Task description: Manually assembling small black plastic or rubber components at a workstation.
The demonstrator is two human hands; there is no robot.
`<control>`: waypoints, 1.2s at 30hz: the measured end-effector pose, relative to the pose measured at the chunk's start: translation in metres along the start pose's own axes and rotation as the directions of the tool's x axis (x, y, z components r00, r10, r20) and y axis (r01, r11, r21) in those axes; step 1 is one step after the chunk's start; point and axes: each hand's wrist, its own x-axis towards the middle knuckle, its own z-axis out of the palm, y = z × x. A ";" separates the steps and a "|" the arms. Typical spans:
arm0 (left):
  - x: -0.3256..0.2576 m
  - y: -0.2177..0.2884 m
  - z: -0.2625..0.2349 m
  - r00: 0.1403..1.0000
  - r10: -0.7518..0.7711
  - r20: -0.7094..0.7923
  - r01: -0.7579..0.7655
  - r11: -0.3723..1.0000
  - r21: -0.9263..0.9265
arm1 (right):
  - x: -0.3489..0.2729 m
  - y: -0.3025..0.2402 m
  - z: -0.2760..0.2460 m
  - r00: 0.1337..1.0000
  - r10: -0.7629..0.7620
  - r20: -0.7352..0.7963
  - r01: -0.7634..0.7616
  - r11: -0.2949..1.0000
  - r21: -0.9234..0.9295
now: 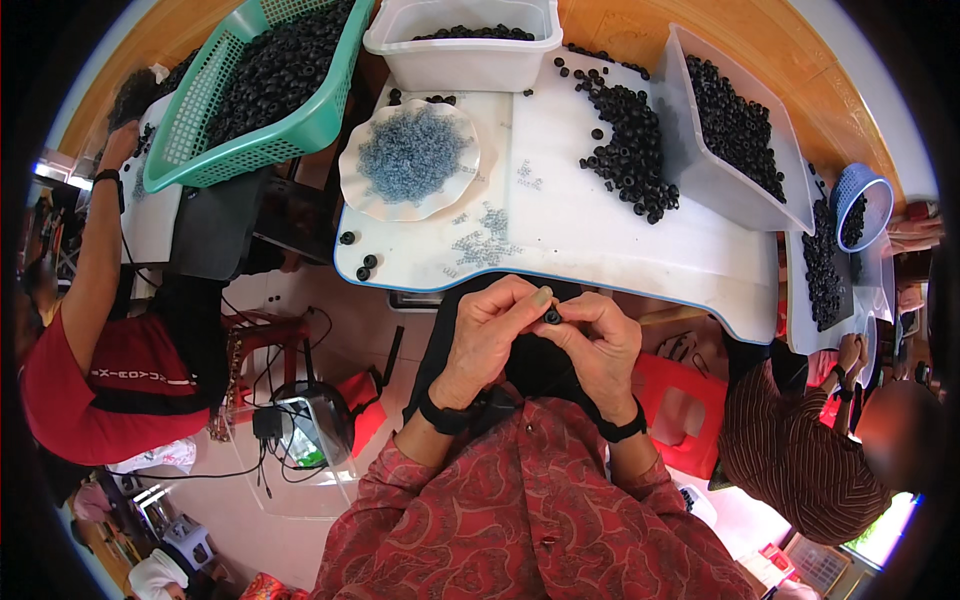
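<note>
Both my hands meet just in front of the table's near edge, above my lap. Between their fingertips is a small round black part (551, 315) with a hole or dark centre. My left hand (482, 338) pinches it with thumb and forefinger. My right hand (606, 345) closes on it from the other side, thumb against the part. Beyond my hands, small clear-grey pieces (484, 240) lie scattered on the white table (545, 215). More of them, bluish, are heaped on a white wavy-edged plate (349, 165). Loose black parts (630, 145) lie piled farther right.
A green mesh basket (290, 140) of black parts stands at the far left, a white tub (470, 65) at the back. A translucent bin (735, 185) sits at the right, near a blue basket (875, 185). People work on both sides. A red stool (690, 385) stands right of me.
</note>
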 end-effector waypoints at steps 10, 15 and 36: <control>0.000 -0.001 -0.003 0.994 0.078 0.073 -0.086 0.990 0.108 | 0.005 -0.004 -0.004 0.994 0.044 0.098 -0.045 0.999 -0.001; 0.000 -0.004 -0.002 0.996 0.072 0.061 -0.076 0.994 0.074 | 0.005 -0.006 0.000 0.995 0.045 0.087 -0.044 0.999 -0.019; -0.006 -0.002 -0.011 0.992 -0.079 0.096 0.097 0.974 -0.203 | 0.008 0.000 -0.001 0.990 -0.090 0.108 0.092 0.996 -0.021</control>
